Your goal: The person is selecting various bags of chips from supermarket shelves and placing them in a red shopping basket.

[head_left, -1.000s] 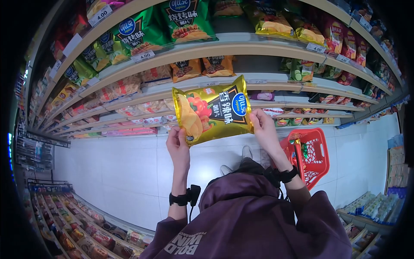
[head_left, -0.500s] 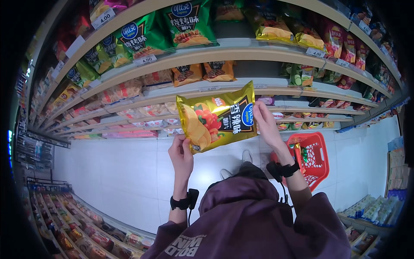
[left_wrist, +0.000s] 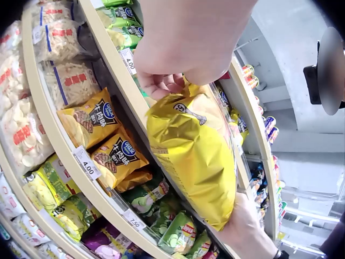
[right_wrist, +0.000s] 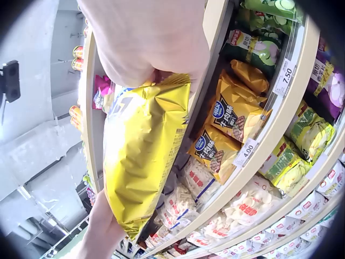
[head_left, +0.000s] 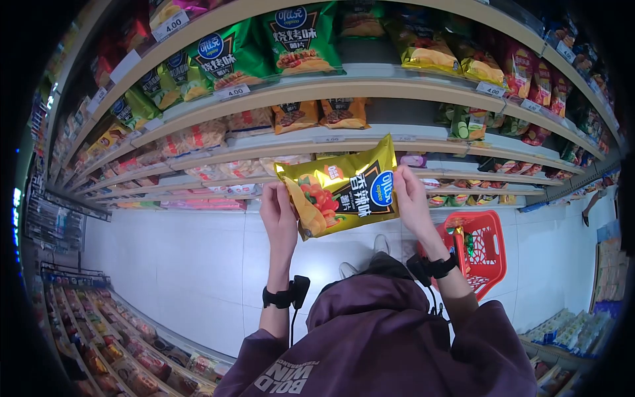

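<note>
A yellow-gold bag of potato chips [head_left: 344, 198] with red peppers on its front is held up before the shelves in the head view. My left hand [head_left: 278, 210] pinches its left edge between thumb and fingers. At the other end, my right hand [head_left: 413, 202] grips the right edge near the blue logo. The left wrist view has the crinkled bag [left_wrist: 191, 145] hanging from my left hand [left_wrist: 197, 40], with my right hand [left_wrist: 245, 229] at its far end. In the right wrist view, the bag [right_wrist: 143, 154] extends below my right hand [right_wrist: 148, 46].
Shelves of snack bags rise in front, with green chip bags [head_left: 304, 43] on an upper tier and orange ones [head_left: 344, 112] lower down. A red shopping basket [head_left: 493, 264] holding some packages stands on the floor at right. More packed shelves [head_left: 132, 344] lie behind at lower left.
The chip bag has come down and slightly right in the head view. My left hand has shifted from its lower left corner up along the left edge. Someone's leg now shows at far right.
</note>
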Demonstrator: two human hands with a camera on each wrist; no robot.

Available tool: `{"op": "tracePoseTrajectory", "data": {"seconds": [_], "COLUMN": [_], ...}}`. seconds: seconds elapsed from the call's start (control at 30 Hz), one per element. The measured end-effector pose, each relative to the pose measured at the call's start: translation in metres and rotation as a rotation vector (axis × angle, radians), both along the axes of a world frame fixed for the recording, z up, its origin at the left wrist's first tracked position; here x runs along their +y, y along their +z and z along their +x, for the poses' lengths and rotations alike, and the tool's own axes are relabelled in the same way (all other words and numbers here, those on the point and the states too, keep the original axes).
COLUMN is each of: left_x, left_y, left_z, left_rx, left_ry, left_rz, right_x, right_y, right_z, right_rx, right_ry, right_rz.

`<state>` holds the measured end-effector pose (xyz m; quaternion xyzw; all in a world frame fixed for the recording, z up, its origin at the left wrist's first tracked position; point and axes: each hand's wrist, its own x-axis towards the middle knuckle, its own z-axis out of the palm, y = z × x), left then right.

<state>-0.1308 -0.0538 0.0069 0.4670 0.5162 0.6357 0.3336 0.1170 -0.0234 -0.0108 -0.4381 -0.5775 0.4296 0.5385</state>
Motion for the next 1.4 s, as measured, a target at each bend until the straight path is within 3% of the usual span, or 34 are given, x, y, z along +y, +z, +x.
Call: {"op": "tracePoseTrajectory", "data": {"seconds": [0.2,0.37,0.47,0.6,0.7,0.8,1.0,1.2,1.3,1.4], "left_x": [0.017,0.016,0.011,0.005,-0.001,-0.005,-0.011,-0.009,-0.011,-0.012], "left_y": [-0.015,-0.019,-0.011,-0.003,0.001,0.012,0.008,0.005,-0.004,-0.003], "left_z": [0.004,0.008,0.016,0.020,0.017,0.025,0.019,0.022,0.011,-0.001], "left_rx": [0.152,0.012,-0.031,-0.044,0.093,0.102,0.179,0.140,0.138,0.115], "left_ry": [0.068,0.105,0.157,0.177,0.158,0.101,0.139,0.239,0.125,0.157], "left_rz": [-0.032,0.043,0.139,0.159,0.156,0.167,0.114,0.185,0.158,0.195], "right_x": [-0.008,-0.010,-0.010,-0.002,0.008,0.016,0.016,0.016,0.016,0.013], "right_y": [-0.001,0.018,0.031,0.025,0.016,0.020,0.022,0.015,0.025,0.039], "right_z": [0.008,0.015,0.016,0.014,0.020,0.009,-0.001,-0.003,-0.002,0.005], "right_rx": [-0.029,-0.228,-0.324,-0.297,-0.201,0.160,0.314,0.221,0.180,-0.130], "right_ry": [0.010,-0.017,-0.185,-0.185,-0.071,-0.017,-0.151,-0.264,-0.275,-0.205], "right_rz": [0.029,0.134,0.177,0.150,0.051,0.002,-0.077,0.026,0.064,0.158]}}
